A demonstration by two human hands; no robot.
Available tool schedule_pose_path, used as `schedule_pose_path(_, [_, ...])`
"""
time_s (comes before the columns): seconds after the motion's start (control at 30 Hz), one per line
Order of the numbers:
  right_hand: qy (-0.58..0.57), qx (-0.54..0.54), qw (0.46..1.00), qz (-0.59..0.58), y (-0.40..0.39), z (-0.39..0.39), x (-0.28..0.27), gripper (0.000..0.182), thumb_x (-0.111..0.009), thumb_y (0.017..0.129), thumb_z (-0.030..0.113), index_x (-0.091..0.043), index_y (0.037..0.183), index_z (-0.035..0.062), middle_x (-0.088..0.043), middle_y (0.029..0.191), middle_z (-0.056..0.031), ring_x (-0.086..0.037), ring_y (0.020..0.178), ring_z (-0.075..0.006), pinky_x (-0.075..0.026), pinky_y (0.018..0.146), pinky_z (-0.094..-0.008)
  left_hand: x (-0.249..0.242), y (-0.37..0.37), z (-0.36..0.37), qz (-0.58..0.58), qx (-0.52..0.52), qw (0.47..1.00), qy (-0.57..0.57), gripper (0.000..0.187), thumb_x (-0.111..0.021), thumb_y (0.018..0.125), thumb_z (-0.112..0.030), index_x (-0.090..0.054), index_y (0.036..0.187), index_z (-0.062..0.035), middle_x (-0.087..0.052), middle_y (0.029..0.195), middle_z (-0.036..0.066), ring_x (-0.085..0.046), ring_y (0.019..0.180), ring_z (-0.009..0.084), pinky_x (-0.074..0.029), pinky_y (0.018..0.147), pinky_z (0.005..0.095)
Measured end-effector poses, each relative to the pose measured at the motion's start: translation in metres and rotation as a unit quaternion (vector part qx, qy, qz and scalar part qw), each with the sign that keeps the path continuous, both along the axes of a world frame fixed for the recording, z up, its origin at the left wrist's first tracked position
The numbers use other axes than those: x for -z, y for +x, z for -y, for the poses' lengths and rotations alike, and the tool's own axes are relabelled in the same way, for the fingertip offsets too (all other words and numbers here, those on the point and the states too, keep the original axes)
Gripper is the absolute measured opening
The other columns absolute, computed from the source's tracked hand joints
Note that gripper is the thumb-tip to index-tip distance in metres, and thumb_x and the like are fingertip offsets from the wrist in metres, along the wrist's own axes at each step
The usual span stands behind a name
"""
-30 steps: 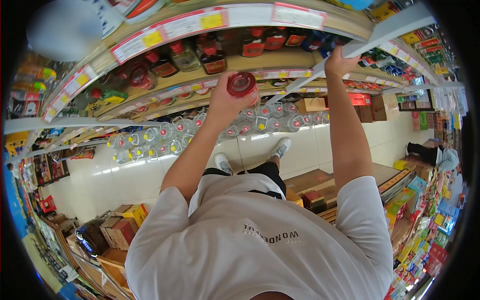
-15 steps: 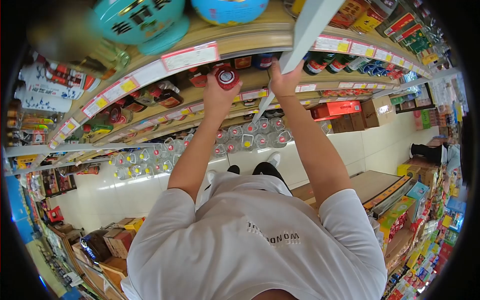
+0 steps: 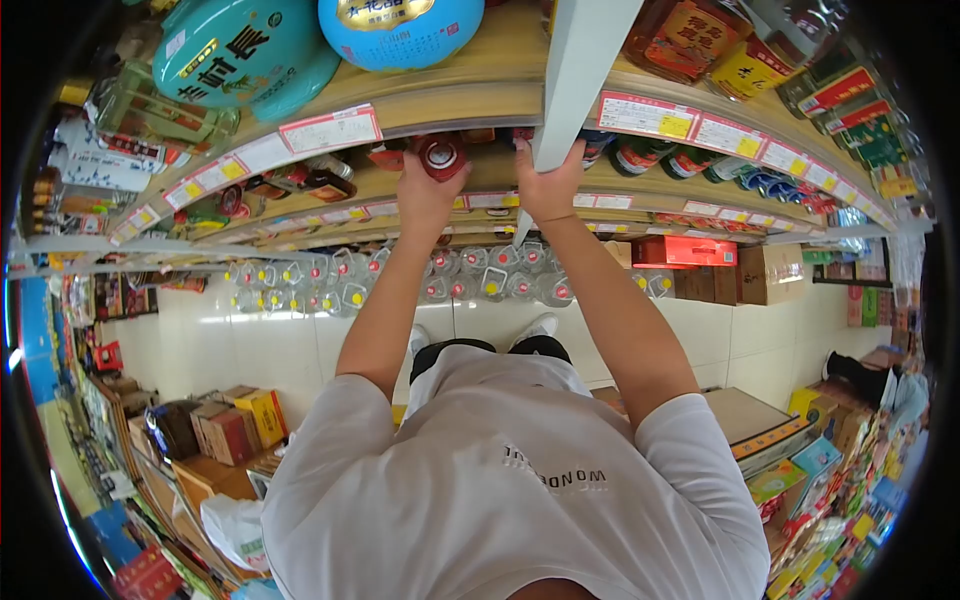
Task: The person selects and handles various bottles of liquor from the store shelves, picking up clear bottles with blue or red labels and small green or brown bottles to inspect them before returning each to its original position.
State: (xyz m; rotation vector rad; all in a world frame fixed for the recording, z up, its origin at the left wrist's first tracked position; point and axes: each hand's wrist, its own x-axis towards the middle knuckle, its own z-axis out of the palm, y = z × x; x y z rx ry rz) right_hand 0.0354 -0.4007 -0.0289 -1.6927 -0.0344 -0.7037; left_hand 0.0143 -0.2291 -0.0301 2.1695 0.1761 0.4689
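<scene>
My left hand (image 3: 428, 196) is wrapped round a red-capped bottle (image 3: 440, 156) on the shelf below the top one. My right hand (image 3: 550, 185) reaches round the grey shelf post (image 3: 572, 85), thumb on its left side and fingers on its right; the fingertips are partly hidden, near dark bottles. Just above my hands runs the edge of the upper shelf (image 3: 470, 95), which bears a teal bottle (image 3: 235, 60) and a blue round bottle (image 3: 400, 30).
Clear plastic jugs (image 3: 490, 283) with red and yellow caps line the floor below the shelves. Dark green bottles (image 3: 640, 155) lie right of the post. Cartons (image 3: 770, 272) and a red box (image 3: 685, 251) are at the right. Another person's dark-clad leg (image 3: 858, 378) shows far right.
The view has shifted, with the shelves and post further left. My left hand still holds the red-capped bottle, and my right hand remains around the post.
</scene>
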Motion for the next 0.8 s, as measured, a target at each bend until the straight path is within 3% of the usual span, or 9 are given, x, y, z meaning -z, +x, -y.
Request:
schedule_pose_path(0.17, [0.001, -0.020, 1.000, 0.008, 0.002, 0.002, 0.001, 0.041, -0.079, 0.079, 0.020, -0.050, 0.103, 0.0012, -0.066, 0.087, -0.0168, -0.067, 0.079, -0.0304, -0.052, 0.073, -0.0386, 0.007, -0.001, 0.003, 0.021, 0.001, 0.999, -0.045, 0.071, -0.085, 0.072, -0.025, -0.048, 0.127, 0.0013, -0.066, 0.113, 0.020, -0.067, 0.104, 0.0312, -0.053, 0.087, 0.0392])
schedule_pose_path(0.27, [0.005, -0.018, 1.000, -0.024, -0.002, 0.002, 0.000, 0.041, -0.078, 0.079, 0.019, -0.050, 0.102, 0.0013, -0.066, 0.087, -0.0167, -0.067, 0.079, -0.0316, -0.052, 0.073, -0.0391, 0.020, 0.005, 0.002, 0.073, 0.009, 0.997, -0.006, 0.078, -0.084, 0.073, -0.027, -0.043, 0.132, 0.0038, -0.059, 0.120, 0.024, -0.059, 0.110, 0.0406, -0.049, 0.092, 0.0448])
schedule_pose_path(0.37, [0.006, -0.020, 0.999, -0.039, 0.000, 0.002, -0.006, 0.040, -0.079, 0.079, 0.020, -0.050, 0.101, 0.0016, -0.066, 0.086, -0.0164, -0.067, 0.079, -0.0321, -0.052, 0.073, -0.0394, 0.019, 0.003, 0.005, 0.040, -0.014, 0.999, 0.013, 0.078, -0.084, 0.073, -0.027, -0.043, 0.132, 0.0041, -0.057, 0.118, 0.024, -0.056, 0.111, 0.0414, -0.046, 0.094, 0.0457])
schedule_pose_path(0.57, [0.002, -0.017, 1.000, -0.026, 0.004, 0.004, 0.005, 0.042, -0.080, 0.078, 0.022, -0.049, 0.098, 0.0020, -0.066, 0.084, -0.0156, -0.067, 0.076, -0.0292, -0.051, 0.072, -0.0387, 0.002, -0.016, 0.009, 0.106, -0.037, 0.988, 0.102, 0.082, -0.084, 0.075, -0.025, -0.036, 0.135, 0.0050, -0.041, 0.130, 0.029, -0.046, 0.118, 0.0423, -0.043, 0.097, 0.0472])
schedule_pose_path(0.7, [0.000, -0.006, 1.000, 0.009, 0.011, 0.005, 0.020, 0.048, -0.081, 0.077, 0.021, -0.050, 0.107, 0.0015, -0.065, 0.088, -0.0125, -0.064, 0.079, -0.0250, -0.051, 0.075, -0.0373, -0.007, -0.045, -0.022, 0.119, -0.073, 0.981, 0.133, 0.083, -0.082, 0.077, -0.026, -0.032, 0.138, 0.0039, -0.038, 0.129, 0.029, -0.037, 0.121, 0.0446, -0.034, 0.103, 0.0531])
schedule_pose_path(0.73, [-0.028, 0.013, 0.999, 0.015, 0.008, 0.004, 0.017, 0.054, -0.081, 0.077, 0.017, -0.049, 0.116, 0.0002, -0.063, 0.096, -0.0123, -0.062, 0.087, -0.0249, -0.050, 0.080, -0.0378, -0.005, -0.045, -0.038, 0.157, -0.109, 0.975, 0.112, 0.081, -0.081, 0.078, -0.025, -0.033, 0.137, 0.0039, -0.039, 0.129, 0.028, -0.036, 0.122, 0.0436, -0.033, 0.103, 0.0533])
schedule_pose_path(0.8, [0.004, 0.013, 1.000, 0.020, 0.005, 0.003, 0.024, 0.057, -0.080, 0.077, 0.015, -0.047, 0.121, -0.0005, -0.061, 0.103, -0.0139, -0.060, 0.094, -0.0253, -0.048, 0.084, -0.0379, 0.002, -0.045, -0.074, 0.230, -0.180, 0.954, 0.062, 0.075, -0.079, 0.080, -0.023, -0.035, 0.135, 0.0038, -0.039, 0.128, 0.026, -0.034, 0.123, 0.0414, -0.030, 0.103, 0.0537])
